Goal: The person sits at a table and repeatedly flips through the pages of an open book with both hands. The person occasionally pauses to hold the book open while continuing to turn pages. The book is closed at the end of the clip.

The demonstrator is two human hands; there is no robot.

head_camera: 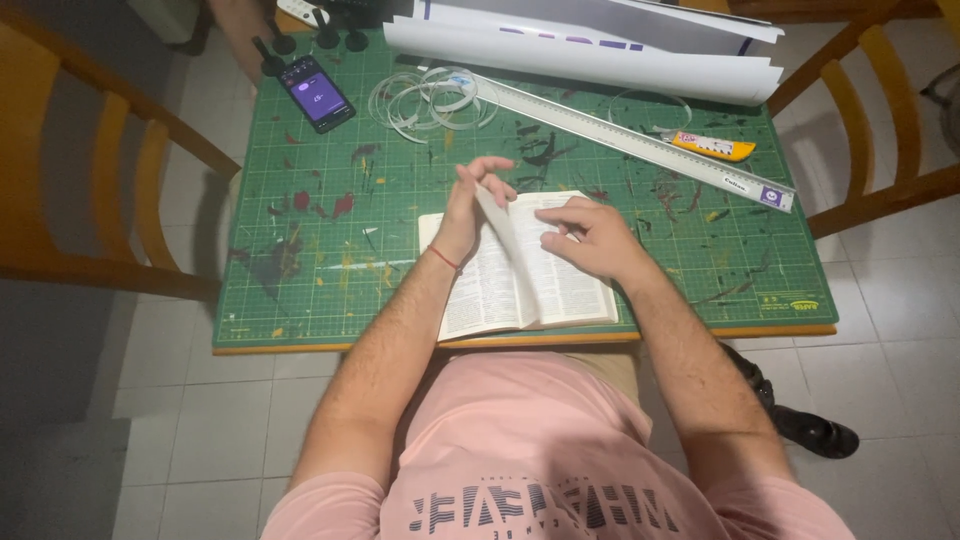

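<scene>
Both hands (470, 205) (590, 235) on open book (560, 285) near mat's (300, 300) front edge

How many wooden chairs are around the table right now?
2. One chair stands at the left side of the table, the other chair at the right side. More could be hidden beyond the top edge, past the rolled white paper.

A phone screen and two small labels near the long ruler

The phone (316, 93) lies far left of the long ruler (640, 143), its flat screen glowing purple inside a black frame. A small purple label (771, 195) sits on the ruler's right end. Just above that end lies a yellow cutter (713, 146) with a red and white label.
</scene>
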